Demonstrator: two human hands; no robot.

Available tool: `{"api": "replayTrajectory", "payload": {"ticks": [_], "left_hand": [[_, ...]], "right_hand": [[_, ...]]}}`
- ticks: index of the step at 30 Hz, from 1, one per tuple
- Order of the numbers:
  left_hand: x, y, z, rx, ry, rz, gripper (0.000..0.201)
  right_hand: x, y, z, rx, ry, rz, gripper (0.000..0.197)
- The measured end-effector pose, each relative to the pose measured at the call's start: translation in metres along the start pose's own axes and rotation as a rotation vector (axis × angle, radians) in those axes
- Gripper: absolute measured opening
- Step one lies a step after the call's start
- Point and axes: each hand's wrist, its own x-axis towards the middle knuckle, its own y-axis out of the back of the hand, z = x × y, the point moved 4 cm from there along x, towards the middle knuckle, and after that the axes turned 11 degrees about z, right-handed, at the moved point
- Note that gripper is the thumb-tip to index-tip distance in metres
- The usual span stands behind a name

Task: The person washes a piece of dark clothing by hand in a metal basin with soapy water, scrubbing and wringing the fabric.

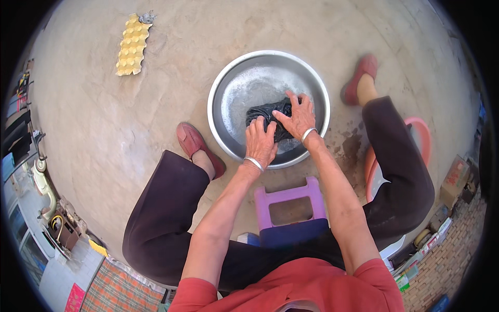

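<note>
Concrete floor (104,119): pale, bare over most of the upper and left field; widest open room lies left of and beyond the basin. A dark wet patch marks it just right of the basin.

Person, seated: dark trousers, knees spread wide, red top at the lower edge. Both forearms run up from the bottom into the basin.

Metal basin (218,99): round, shiny, on the floor between the feet. Shallow soapy water covers its bottom. The near rim lies just beyond the stool; the far rim faces open floor.

Pink tub (423,132): mostly hidden behind the right knee, only its rim arc showing.

Purple stool (288,195): plastic, with an open slot in its top, between the thighs, near the basin's near rim.

Yellow egg tray (132,46): upper left, well apart from the basin.

Red shoes: left one (193,143) just beside the basin's left rim; right one (358,78) near its right rim.

Black cloth (260,112): wet, bunched, right of the basin's centre, clear of the rim.

Right hand (299,117): fingers spread, palm pressed down on the cloth, a silver bangle at the wrist.

Left hand (260,143): fingers curled and close together, bearing down on the cloth's near edge, also bangled.

Clutter of shelves and boxes crowds the left and right edges.
</note>
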Motion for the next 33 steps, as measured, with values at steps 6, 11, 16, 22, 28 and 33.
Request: {"api": "replayTrajectory", "payload": {"ticks": [6,11,16,22,28,33], "left_hand": [[-0.015,-0.03,-0.01,0.074,0.294,-0.128,0.11],[-0.01,-0.063,-0.034,0.085,0.404,-0.091,0.072],[0.031,-0.065,-0.056,0.057,0.455,-0.287,0.056],[0.066,-0.041,-0.073,0.017,0.542,-0.325,0.064],[0.063,0.003,-0.024,-0.02,0.323,-0.015,0.059],[0.039,0.015,0.029,0.097,-0.107,0.068,0.051]], "right_hand": [[-0.059,-0.041,0.01,-0.056,0.197,0.133,0.071],[-0.041,-0.075,0.01,-0.136,0.237,0.166,0.053],[0.016,-0.073,-0.008,-0.379,0.294,0.165,0.023],[0.06,-0.075,-0.034,-0.367,0.178,-0.261,0.038],[0.062,-0.048,0.01,0.384,-0.037,-0.053,0.047],[0.03,-0.004,0.029,0.468,-0.317,0.049,0.068]]}}
